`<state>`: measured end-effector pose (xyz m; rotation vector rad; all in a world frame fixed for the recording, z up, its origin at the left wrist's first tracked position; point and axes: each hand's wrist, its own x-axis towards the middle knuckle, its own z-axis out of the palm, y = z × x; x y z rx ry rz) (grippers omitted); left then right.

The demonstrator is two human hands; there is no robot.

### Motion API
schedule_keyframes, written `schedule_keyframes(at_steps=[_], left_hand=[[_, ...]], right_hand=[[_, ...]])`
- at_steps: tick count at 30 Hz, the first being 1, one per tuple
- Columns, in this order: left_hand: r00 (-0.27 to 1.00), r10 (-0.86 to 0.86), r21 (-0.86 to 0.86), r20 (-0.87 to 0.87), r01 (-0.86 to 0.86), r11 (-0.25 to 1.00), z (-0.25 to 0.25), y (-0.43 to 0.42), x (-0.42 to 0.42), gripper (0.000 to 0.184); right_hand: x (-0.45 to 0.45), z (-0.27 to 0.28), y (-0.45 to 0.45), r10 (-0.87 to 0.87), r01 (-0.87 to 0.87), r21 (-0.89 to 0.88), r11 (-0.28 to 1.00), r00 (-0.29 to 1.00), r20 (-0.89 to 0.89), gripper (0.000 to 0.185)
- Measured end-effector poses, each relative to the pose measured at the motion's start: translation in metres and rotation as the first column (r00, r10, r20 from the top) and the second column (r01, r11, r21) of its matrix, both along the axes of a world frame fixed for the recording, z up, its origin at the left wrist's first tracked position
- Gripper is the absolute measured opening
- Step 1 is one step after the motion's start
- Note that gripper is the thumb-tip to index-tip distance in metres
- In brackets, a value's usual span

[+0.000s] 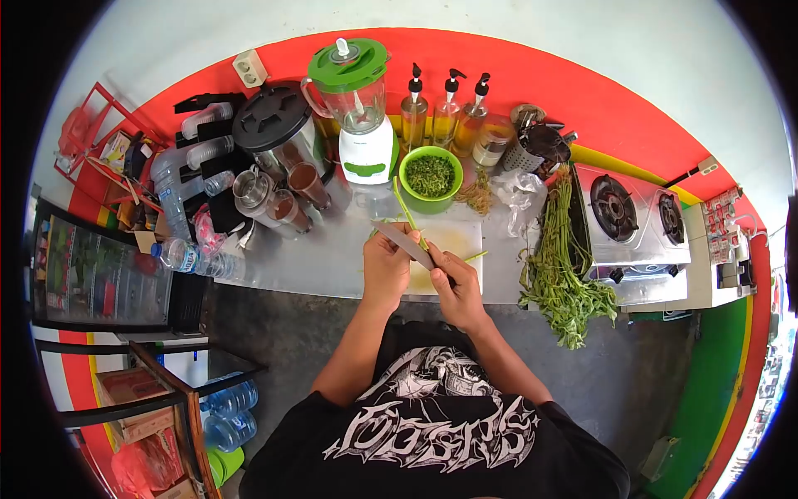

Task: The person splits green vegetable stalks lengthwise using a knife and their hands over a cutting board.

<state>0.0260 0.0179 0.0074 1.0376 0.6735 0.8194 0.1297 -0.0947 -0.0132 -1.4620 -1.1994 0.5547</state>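
Over the front of the metal counter, my left hand (388,264) is closed at a long green stem (405,204), which points up and away toward the green bowl. A knife (404,243) lies slantwise across the stem, its blade reaching over my left fingers. My right hand (455,288) is closed at the knife's lower right end; the handle is hidden in it. Beneath both hands is a pale cutting board (453,239) with a bit of green stem on it. Chopped greens (431,175) fill the green bowl (431,205) behind.
A blender (366,150), pump bottles (445,116) and a large steel pot (278,133) stand at the back. Leafy long-stemmed greens (561,249) hang over the front edge beside the gas stove (636,224). Cups and a plastic bottle (195,259) are at left; a plastic bag (521,200) lies right of the bowl.
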Motion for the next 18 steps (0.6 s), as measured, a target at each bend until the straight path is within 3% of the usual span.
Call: schedule_keyframes(at_steps=[11, 18], left_hand=[[0.999, 0.038, -0.013, 0.032, -0.037, 0.999, -0.004, 0.001, 0.0, 0.01], [0.998, -0.049, -0.065, 0.044, 0.052, 0.996, -0.004, -0.007, 0.003, 0.011]], right_hand=[[-0.001, -0.001, 0.0, 0.014, -0.014, -0.025, 1.0, 1.0, -0.019, 0.045], [-0.001, -0.007, 0.0, -0.01, 0.01, 0.002, 1.0, 0.997, -0.074, 0.046]])
